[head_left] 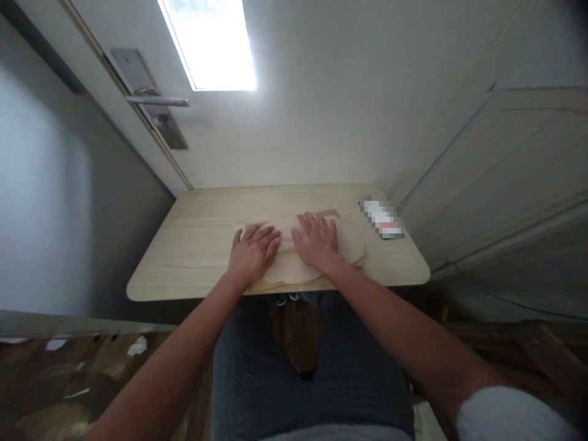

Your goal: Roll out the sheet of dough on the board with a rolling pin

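Pale wood-grain tabletop with rounded corners (184, 245), set against a plain off-white door (321, 122), carries the work. On it, near the front edge and right of its middle, lies a thin, beige, sheet-like piece with an uneven outline (294, 266), apparently in more than one layer; whether it is paper or cloth I cannot tell. A light ridge, perhaps a fold, runs between the hands.

The left hand (255, 251) rests palm down on its left part, fingers stretched out and thumb toward the middle. The right hand (316, 241) lies just beside it, fingers loosely spread. Neither is seen closed round anything — both seem only to bear down from above, though what the palms cover is hidden.

With contact like that, uneven pressure could make the layers slide apart, and hands pushing toward each other could buckle the middle into a crease. If the material is as thin as it looks, a hard drag might tear it. A pull toward the body could carry its near side over the front edge, since little tabletop shows there.

Farther right, a flat, oblong, blurred object with white and red patches (382, 218) lies apart from the sheet — a wide sweep of the right arm might knock it.
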Tool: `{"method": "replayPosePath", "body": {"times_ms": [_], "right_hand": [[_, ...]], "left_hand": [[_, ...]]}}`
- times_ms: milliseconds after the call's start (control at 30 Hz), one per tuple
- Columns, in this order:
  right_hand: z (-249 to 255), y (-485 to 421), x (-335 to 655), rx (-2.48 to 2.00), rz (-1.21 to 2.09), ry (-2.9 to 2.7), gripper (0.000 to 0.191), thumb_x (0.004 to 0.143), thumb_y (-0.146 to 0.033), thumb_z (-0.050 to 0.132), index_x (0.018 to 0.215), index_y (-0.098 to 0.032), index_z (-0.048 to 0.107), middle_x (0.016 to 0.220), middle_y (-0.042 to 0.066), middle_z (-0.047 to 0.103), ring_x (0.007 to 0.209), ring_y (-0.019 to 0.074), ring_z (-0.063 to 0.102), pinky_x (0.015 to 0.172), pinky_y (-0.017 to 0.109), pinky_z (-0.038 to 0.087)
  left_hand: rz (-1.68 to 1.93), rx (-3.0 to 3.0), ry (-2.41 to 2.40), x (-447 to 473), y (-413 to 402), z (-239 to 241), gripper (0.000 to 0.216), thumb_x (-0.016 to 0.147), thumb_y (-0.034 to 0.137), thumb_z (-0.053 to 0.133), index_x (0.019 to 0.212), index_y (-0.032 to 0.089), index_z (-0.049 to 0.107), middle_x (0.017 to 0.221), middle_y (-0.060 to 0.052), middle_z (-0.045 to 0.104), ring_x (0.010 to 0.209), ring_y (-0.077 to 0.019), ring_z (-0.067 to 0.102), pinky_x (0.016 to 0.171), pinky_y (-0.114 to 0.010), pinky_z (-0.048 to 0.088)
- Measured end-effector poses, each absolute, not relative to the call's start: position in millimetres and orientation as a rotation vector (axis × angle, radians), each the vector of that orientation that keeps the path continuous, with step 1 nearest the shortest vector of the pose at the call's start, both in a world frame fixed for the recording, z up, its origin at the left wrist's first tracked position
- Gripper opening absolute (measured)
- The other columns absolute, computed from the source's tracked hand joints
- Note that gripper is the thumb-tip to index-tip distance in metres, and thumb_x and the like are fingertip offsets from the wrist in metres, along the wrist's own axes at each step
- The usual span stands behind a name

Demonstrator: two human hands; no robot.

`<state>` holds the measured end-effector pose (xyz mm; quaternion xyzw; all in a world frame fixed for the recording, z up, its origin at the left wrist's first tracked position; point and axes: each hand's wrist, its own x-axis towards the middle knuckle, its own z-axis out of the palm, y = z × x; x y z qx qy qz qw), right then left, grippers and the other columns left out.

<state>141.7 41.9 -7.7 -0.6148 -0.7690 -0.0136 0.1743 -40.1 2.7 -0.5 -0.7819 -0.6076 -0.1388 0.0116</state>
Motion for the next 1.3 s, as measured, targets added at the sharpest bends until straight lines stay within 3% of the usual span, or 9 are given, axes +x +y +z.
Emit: {"method": "replayPosePath", "body": {"times_ms": [233,467,667,833,967,1100,1300], "right_hand": [[-9,-7,152,-1.644,0.017,-2.224,0.049,0.103,-0.049,0.034,0.135,-0.019,0.057,0.145,0.011,0.055,0.134,0.0316,0.043,0.112,0.056,0.020],[-20,-40,165,-1.478,0.029,-2.182,0.042,0.097,-0.051,0.052,0.123,-0.020,0.063,0.135,0.012,0.061,0.128,0.0300,0.047,0.111,0.050,0.026],[-14,-17,174,-1.359,0.088,-2.230,0.031,0.091,-0.048,0.063,0.109,-0.022,0.067,0.117,0.010,0.066,0.115,0.0277,0.053,0.105,0.045,0.033],[3,32,175,-1.367,0.080,-2.293,0.040,0.090,-0.053,0.063,0.121,-0.028,0.066,0.136,0.008,0.059,0.133,0.0293,0.043,0.112,0.049,0.027],[1,64,168,-1.529,0.199,-2.350,0.056,0.093,-0.064,0.051,0.136,-0.029,0.059,0.153,0.006,0.045,0.144,0.0315,0.031,0.116,0.051,0.025],[-3,79,151,-1.646,0.212,-2.333,0.050,0.103,-0.054,0.032,0.140,-0.029,0.056,0.155,0.004,0.043,0.145,0.0287,0.031,0.117,0.053,0.023],[-4,88,123,-1.681,0.088,-2.350,0.049,0.104,-0.049,0.031,0.140,-0.027,0.056,0.158,0.007,0.039,0.149,0.0327,0.023,0.117,0.064,0.012]], "left_hand": [[-0.586,-2.363,-1.956,-29,-34,-5,0.043,0.102,0.050,0.033,0.127,0.030,0.062,0.141,-0.003,0.061,0.137,-0.0253,0.048,0.118,-0.059,0.020],[-0.647,-2.323,-1.949,-24,-61,-13,0.038,0.098,0.048,0.046,0.124,0.026,0.061,0.136,-0.008,0.064,0.130,-0.0279,0.053,0.116,-0.058,0.026],[-0.653,-2.281,-1.964,-26,-59,-11,0.034,0.097,0.045,0.049,0.118,0.022,0.062,0.126,-0.011,0.067,0.121,-0.0279,0.057,0.115,-0.055,0.027],[-0.629,-2.133,-2.067,-19,-37,5,0.032,0.097,0.044,0.049,0.116,0.023,0.062,0.121,-0.010,0.069,0.118,-0.0287,0.058,0.114,-0.057,0.027],[-0.565,-2.092,-2.172,-5,-29,3,0.031,0.097,0.044,0.047,0.110,0.021,0.064,0.116,-0.011,0.071,0.114,-0.0293,0.060,0.112,-0.058,0.030],[-0.606,-2.070,-2.140,9,-37,-8,0.041,0.100,0.042,0.038,0.128,0.021,0.059,0.136,-0.013,0.063,0.129,-0.0292,0.052,0.117,-0.058,0.024],[-0.514,-2.083,-2.140,8,-38,-11,0.055,0.101,0.049,0.031,0.144,0.020,0.048,0.151,-0.012,0.050,0.142,-0.0318,0.039,0.119,-0.063,0.016]]}}
